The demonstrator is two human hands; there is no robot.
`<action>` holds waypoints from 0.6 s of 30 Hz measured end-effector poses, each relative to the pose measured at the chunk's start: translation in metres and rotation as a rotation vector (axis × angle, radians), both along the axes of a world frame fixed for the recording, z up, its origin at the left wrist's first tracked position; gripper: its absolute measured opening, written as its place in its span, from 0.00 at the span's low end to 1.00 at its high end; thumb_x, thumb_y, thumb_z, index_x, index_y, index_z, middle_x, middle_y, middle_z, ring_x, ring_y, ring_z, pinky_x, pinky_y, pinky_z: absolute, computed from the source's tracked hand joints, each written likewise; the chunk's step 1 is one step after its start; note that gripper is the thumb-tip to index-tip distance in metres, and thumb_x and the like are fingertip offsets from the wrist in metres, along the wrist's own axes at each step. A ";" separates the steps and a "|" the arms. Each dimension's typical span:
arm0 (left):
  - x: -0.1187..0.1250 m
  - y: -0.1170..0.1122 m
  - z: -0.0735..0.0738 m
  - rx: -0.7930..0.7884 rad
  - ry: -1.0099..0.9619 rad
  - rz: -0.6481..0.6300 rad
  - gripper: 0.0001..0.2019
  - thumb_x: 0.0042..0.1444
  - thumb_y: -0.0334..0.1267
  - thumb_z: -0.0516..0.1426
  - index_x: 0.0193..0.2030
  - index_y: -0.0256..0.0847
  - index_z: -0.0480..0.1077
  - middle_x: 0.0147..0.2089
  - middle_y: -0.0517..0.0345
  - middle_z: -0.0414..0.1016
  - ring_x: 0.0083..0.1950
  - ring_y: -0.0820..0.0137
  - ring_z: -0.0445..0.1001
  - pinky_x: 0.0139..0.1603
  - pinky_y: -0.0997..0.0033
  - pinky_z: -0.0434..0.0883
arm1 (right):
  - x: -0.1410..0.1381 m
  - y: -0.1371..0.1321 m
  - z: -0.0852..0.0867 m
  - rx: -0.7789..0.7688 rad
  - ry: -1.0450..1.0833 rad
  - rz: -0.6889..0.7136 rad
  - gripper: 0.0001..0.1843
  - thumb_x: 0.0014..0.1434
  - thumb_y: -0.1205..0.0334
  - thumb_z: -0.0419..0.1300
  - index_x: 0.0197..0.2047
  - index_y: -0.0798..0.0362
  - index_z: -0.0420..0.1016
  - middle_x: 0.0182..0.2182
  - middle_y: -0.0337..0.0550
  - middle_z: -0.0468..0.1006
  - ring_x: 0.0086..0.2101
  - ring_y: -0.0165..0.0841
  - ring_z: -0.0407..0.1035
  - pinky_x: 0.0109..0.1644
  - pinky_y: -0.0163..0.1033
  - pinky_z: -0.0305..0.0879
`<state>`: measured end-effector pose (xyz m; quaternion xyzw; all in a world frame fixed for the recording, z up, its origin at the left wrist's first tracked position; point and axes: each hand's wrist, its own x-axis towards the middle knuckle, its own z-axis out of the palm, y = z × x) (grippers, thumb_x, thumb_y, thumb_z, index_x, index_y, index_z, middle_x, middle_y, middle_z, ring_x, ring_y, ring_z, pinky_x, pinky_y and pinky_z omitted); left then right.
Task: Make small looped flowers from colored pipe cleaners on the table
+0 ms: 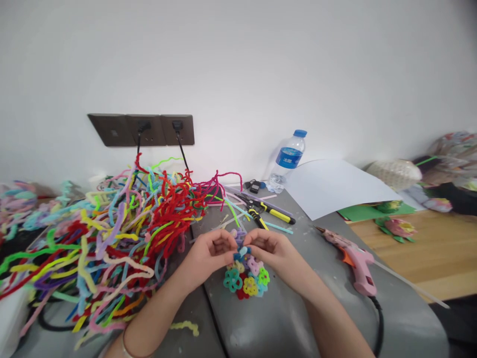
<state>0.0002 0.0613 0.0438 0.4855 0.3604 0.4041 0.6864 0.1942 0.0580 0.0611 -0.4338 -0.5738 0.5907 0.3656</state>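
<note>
My left hand (215, 254) and my right hand (275, 251) meet above the grey table, fingertips pinched. Between them is a small blue pipe-cleaner piece (243, 251), dark blue at its two ends and pale blue in the middle. Each hand is closed on one end of it. Just below lies a cluster of pipe-cleaner flowers, among them a teal flower (232, 280), a yellow flower (250, 286), a lilac flower (255, 265) and a green flower (264, 275). Some red shows under them. Purple loops (238, 234) stick up behind my fingers.
A big heap of pipe cleaners (122, 243) spreads on the left. Yellow-black pliers (276, 213) lie behind my hands, near a water bottle (288, 160). On the right are a pink glue gun (356, 261) with a cord and white paper (339, 186). Plugs fill wall sockets (143, 130).
</note>
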 end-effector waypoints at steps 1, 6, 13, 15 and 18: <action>0.000 -0.001 0.001 0.014 0.012 -0.013 0.11 0.47 0.33 0.68 0.33 0.37 0.71 0.29 0.62 0.73 0.30 0.75 0.70 0.32 0.77 0.67 | 0.002 0.001 0.000 -0.016 -0.013 0.014 0.16 0.54 0.49 0.67 0.33 0.55 0.74 0.26 0.37 0.73 0.25 0.28 0.62 0.30 0.34 0.58; 0.004 -0.006 0.003 0.114 0.199 -0.067 0.10 0.48 0.27 0.63 0.36 0.39 0.67 0.30 0.62 0.74 0.31 0.74 0.71 0.34 0.76 0.67 | 0.008 0.011 0.005 -0.061 -0.188 0.144 0.07 0.52 0.60 0.63 0.31 0.55 0.78 0.24 0.38 0.75 0.24 0.29 0.64 0.29 0.34 0.58; 0.007 -0.006 -0.004 0.214 0.336 0.000 0.08 0.46 0.27 0.60 0.32 0.39 0.66 0.29 0.64 0.72 0.29 0.74 0.70 0.32 0.76 0.67 | -0.012 0.018 0.028 0.149 -0.751 0.167 0.08 0.50 0.72 0.59 0.28 0.53 0.79 0.25 0.38 0.79 0.27 0.33 0.70 0.31 0.35 0.58; 0.005 -0.003 -0.006 0.204 0.333 0.067 0.07 0.45 0.28 0.60 0.30 0.39 0.66 0.28 0.65 0.70 0.28 0.75 0.68 0.30 0.77 0.65 | -0.022 0.013 0.028 0.281 -0.874 0.090 0.08 0.52 0.73 0.60 0.28 0.52 0.79 0.27 0.41 0.80 0.30 0.35 0.71 0.33 0.37 0.58; 0.002 0.000 -0.007 0.198 0.301 0.183 0.06 0.45 0.30 0.61 0.28 0.39 0.66 0.28 0.64 0.70 0.29 0.74 0.69 0.30 0.77 0.65 | -0.032 0.005 0.021 0.540 -0.857 -0.074 0.08 0.54 0.74 0.63 0.29 0.51 0.78 0.34 0.43 0.80 0.37 0.39 0.72 0.41 0.41 0.61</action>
